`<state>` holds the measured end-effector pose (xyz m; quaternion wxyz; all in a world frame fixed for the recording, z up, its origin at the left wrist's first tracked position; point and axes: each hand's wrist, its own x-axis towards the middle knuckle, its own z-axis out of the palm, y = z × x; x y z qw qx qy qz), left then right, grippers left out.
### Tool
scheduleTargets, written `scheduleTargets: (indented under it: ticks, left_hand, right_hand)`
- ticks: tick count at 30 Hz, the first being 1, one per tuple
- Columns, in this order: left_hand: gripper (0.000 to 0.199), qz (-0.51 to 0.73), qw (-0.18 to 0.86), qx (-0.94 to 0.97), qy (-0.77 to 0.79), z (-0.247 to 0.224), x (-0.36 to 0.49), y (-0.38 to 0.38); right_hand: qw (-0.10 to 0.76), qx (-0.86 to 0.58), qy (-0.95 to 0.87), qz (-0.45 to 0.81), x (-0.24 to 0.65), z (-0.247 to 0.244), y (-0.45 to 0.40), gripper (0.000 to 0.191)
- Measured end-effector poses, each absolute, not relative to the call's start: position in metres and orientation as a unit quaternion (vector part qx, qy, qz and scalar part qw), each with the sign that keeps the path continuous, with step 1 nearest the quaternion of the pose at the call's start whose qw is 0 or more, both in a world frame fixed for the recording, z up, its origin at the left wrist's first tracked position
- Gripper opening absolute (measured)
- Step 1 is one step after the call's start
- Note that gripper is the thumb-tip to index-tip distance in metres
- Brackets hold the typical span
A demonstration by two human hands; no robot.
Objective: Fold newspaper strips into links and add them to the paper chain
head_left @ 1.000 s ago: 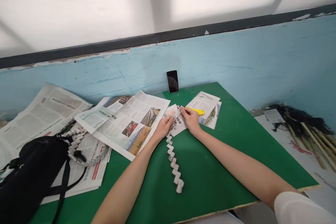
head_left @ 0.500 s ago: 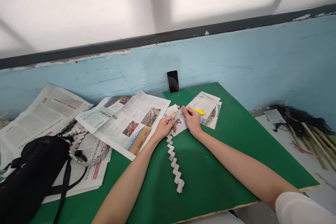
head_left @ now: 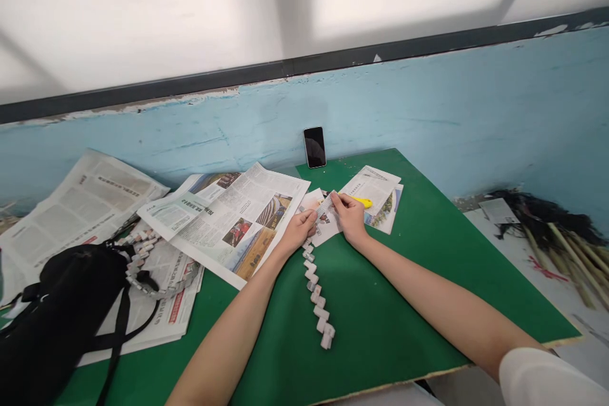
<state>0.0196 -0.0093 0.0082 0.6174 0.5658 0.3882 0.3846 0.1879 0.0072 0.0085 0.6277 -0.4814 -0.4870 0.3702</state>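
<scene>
A narrow folded strip of newspaper (head_left: 325, 206) stretches between my two hands. My left hand (head_left: 301, 230) is closed with its fingertips at the strip's lower left end. On the opposite end, my right hand (head_left: 350, 216) pinches the strip between thumb and fingers. Below my left hand, a zigzag chain of folded paper (head_left: 316, 294) runs toward me over the green table (head_left: 409, 304). Small newspaper pieces (head_left: 328, 233) lie beneath my hands. Behind my right hand, a yellow handle (head_left: 365, 202) sticks out; the rest of that tool is mostly hidden.
A phone (head_left: 314, 147) leans on the blue wall. Large newspaper sheets (head_left: 223, 219) spread to the left, near a black bag (head_left: 71, 292) and another folded-paper chain (head_left: 143, 266). Cut newspaper pieces (head_left: 375, 187) lie at the right. Sticks (head_left: 578, 266) are piled beyond the table.
The strip between my hands looks narrower, and my left fingers are drawn in more closely. Both hands stay in nearly the same place.
</scene>
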Motion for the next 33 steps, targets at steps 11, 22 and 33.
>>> scheduleTargets:
  ticks: [11,22,33]
  left_hand:
    - [0.053,0.386,0.563,0.602,0.414,0.003,0.016,-0.008]
    - [0.051,0.370,0.518,0.638,0.433,0.008,0.017,-0.010]
    - [0.049,0.346,0.532,0.647,0.422,-0.003,0.020,-0.007]
  right_hand:
    - [0.598,-0.456,-0.510,0.417,0.185,0.010,0.005,0.047]
    - [0.530,-0.417,-0.576,0.463,0.180,0.007,0.005,0.044]
    - [0.635,-0.479,-0.467,0.386,0.188,0.003,0.011,0.046]
